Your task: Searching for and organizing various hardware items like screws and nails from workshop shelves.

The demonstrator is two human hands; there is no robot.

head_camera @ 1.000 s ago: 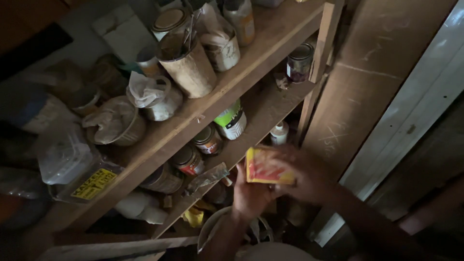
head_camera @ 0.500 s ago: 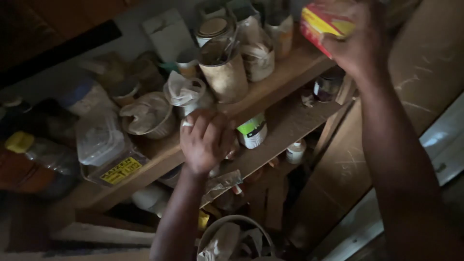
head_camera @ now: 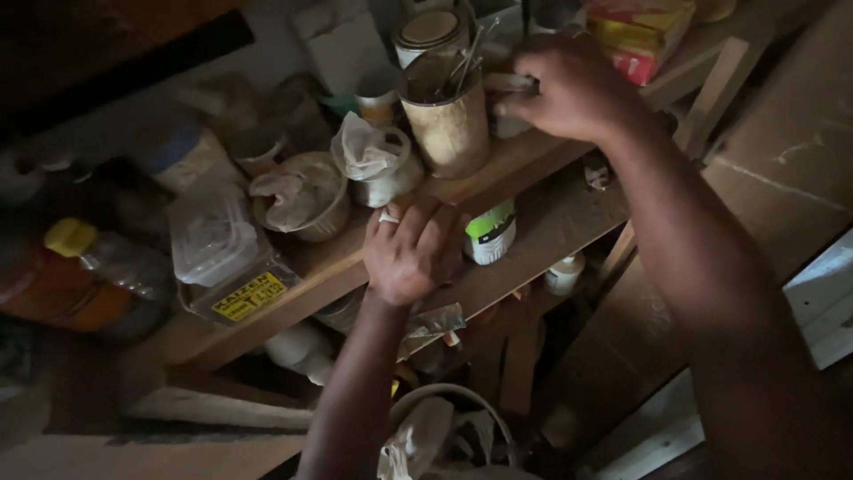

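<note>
The left hand (head_camera: 410,251) gripped the front edge of the upper wooden shelf (head_camera: 498,173), fingers curled over it. The right hand (head_camera: 569,89) closed around a small pale container (head_camera: 508,89), just right of the rusty tin can (head_camera: 451,129) holding thin tools.

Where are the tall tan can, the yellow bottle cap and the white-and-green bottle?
tall tan can (head_camera: 451,133), head view, front wall.
yellow bottle cap (head_camera: 68,236), head view, top.
white-and-green bottle (head_camera: 491,234), head view, label side.
</note>
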